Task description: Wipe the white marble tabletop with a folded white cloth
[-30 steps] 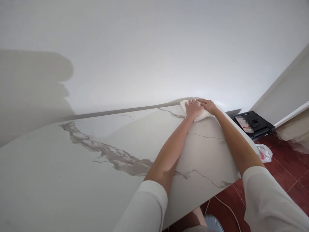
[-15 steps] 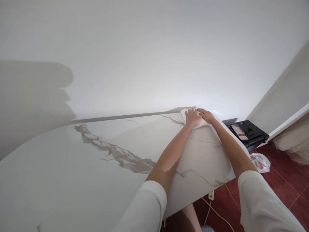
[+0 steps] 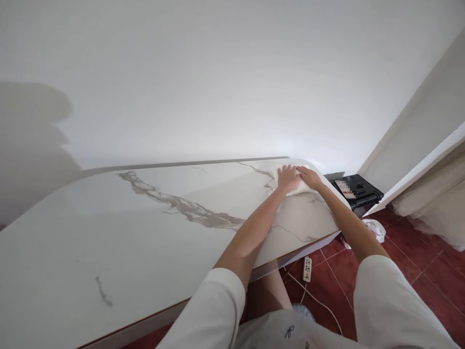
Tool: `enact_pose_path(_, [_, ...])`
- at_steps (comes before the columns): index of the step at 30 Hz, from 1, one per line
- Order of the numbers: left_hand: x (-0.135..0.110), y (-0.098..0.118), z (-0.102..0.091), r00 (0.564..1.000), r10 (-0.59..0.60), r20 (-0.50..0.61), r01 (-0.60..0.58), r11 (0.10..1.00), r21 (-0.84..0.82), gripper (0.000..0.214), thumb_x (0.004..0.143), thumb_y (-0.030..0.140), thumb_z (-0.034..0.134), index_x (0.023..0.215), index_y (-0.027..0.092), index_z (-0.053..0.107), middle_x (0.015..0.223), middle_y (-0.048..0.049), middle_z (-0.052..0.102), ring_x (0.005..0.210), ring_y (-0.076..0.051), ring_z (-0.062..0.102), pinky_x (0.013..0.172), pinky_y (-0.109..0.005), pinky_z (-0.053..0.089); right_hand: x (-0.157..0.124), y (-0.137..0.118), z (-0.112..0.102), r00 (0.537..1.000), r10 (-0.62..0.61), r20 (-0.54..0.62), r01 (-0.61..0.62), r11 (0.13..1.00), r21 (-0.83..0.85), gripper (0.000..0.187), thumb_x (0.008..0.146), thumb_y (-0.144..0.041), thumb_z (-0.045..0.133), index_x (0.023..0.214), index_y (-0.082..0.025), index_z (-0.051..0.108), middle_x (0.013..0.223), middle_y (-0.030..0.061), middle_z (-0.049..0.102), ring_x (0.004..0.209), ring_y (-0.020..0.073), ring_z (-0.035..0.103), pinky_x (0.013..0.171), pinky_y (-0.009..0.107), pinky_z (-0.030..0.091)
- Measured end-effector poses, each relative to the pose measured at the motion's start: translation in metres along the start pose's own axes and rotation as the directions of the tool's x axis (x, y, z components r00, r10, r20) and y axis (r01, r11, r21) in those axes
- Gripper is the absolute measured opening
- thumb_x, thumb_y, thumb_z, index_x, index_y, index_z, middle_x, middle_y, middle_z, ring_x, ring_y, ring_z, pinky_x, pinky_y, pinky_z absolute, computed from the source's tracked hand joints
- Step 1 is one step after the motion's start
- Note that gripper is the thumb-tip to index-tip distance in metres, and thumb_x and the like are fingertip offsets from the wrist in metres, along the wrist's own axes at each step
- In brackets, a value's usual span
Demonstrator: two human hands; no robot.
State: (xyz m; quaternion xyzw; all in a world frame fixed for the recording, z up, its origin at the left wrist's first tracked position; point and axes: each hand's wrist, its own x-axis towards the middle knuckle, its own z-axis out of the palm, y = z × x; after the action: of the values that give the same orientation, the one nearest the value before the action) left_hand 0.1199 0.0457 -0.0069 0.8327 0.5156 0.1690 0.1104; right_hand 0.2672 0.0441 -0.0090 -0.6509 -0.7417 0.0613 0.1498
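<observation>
A white cloth [image 3: 302, 188] lies on the marble-patterned white table [image 3: 152, 257], near its far right end. My left hand [image 3: 289, 178] presses flat on the cloth, fingers stretched forward and a little apart. Right beside it, my right hand [image 3: 309, 178] also rests on the cloth, its extended fingers pointing left and touching or nearly touching my left hand. Both palms face down, so the undersides of my fingers are hidden. The cloth's edge shows past my left fingers and below the hands.
Behind the table rises a white wall [image 3: 203, 87]. Past the right end stands a black case [image 3: 363, 188] with a label. On the red tiled floor [image 3: 410, 261] are a plastic bag [image 3: 376, 229] and a white power strip [image 3: 307, 269] with its cord. A pale curtain [image 3: 436, 194] hangs at right.
The view has shifted, showing more of the table's front edge and the power strip. Both hands stay on the cloth, which sits slightly farther in from the table's back edge.
</observation>
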Motion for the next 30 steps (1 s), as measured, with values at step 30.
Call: enact_pose_path(30, [-0.093, 0.102, 0.018, 0.995, 0.084, 0.046, -0.082, 0.996, -0.043, 0.059, 0.097, 0.037, 0.026, 0.151, 0.015, 0.038, 0.16, -0.0128, 0.036, 0.151, -0.032, 0.023, 0.122, -0.055, 0.02, -0.134, 0.055, -0.017, 0.993, -0.034, -0.116, 0.038, 0.999, 0.027, 0.05, 0.094, -0.029, 0.038, 0.138, -0.024, 0.061, 0.147, 0.0036, 0.055, 0.141, 0.0253, 0.045, 0.119, 0.047, 0.036])
